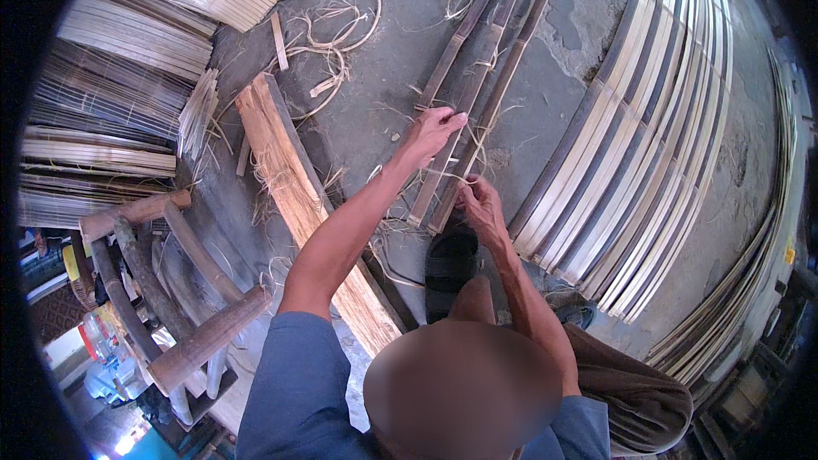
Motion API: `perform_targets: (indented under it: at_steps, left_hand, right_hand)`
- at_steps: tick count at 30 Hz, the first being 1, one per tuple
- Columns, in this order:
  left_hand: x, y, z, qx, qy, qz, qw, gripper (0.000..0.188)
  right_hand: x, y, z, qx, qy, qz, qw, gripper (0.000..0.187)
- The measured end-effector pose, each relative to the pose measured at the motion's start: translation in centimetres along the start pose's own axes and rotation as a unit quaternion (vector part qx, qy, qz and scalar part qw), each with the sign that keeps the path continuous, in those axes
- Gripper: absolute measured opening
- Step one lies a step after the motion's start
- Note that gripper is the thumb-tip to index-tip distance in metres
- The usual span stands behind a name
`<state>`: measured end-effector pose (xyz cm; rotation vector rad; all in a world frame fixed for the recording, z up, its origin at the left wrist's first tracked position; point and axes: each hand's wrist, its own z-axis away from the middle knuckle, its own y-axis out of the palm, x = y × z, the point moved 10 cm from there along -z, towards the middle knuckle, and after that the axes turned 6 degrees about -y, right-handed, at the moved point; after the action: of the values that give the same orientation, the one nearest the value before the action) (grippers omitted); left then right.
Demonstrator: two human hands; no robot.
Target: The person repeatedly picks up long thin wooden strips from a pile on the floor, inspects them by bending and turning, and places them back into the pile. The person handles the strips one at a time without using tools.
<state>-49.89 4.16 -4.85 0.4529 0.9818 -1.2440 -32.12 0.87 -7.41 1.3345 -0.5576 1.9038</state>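
Bamboo slats [475,85] seem light, stiff, best held near ends; my right fingers [468,194] pinch a strip [445,173]; whether my left fingers [450,121] clamp, I can't tell.

1. The left hand [433,131] lies over the dark slats [482,75], fingertips against the middle one.
2. The right hand [484,207] pinches a thin pale strand [449,174] near the slats' lower ends.
3. Those slats run lengthwise on the grey floor [537,111] toward its upper edge.
4. Toward the floor's right edge lies a broad mat of pale and dark strips [629,132]; beyond it, a long bundle of thin canes [724,311] curves.
5. A wooden plank [294,209] slants left of the hands.
6. Bundled splints [132,43] fill the floor's upper left corner, a wooden frame [209,336] its lower left.
7. Pale cord [377,15] loops near its upper edge.
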Motion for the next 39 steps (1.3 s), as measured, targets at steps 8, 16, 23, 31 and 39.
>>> perform_targets:
  at_steps: [8, 16, 23, 31, 39]
  left_hand:
    - [-1.0, 2.7, 1.0, 0.092, -0.068, 0.115, 0.987, 0.028]
    - [0.3, 2.8, -0.1, 0.086, -0.067, 0.099, 0.989, 0.029]
    - [0.1, 1.5, 0.7, 0.147, -0.135, 0.066, 0.978, 0.030]
    - [-3.1, -8.1, 0.4, -0.162, 0.056, -0.390, 0.905, 0.035]
    - [-3.4, -5.3, -0.7, -0.079, 0.054, -0.313, 0.945, 0.032]
  right_hand:
    - [0.2, 1.2, 0.4, 0.075, 0.010, -0.056, 0.996, 0.022]
    - [-1.1, 0.7, -0.2, 0.052, 0.004, 0.038, 0.998, 0.023]
    - [4.0, 2.4, 1.4, -0.051, 0.001, 0.089, 0.995, 0.028]
    - [2.5, 3.5, 0.1, -0.001, 0.011, -0.124, 0.992, 0.032]
    - [1.7, 5.2, 0.2, 0.090, 0.053, -0.110, 0.988, 0.034]
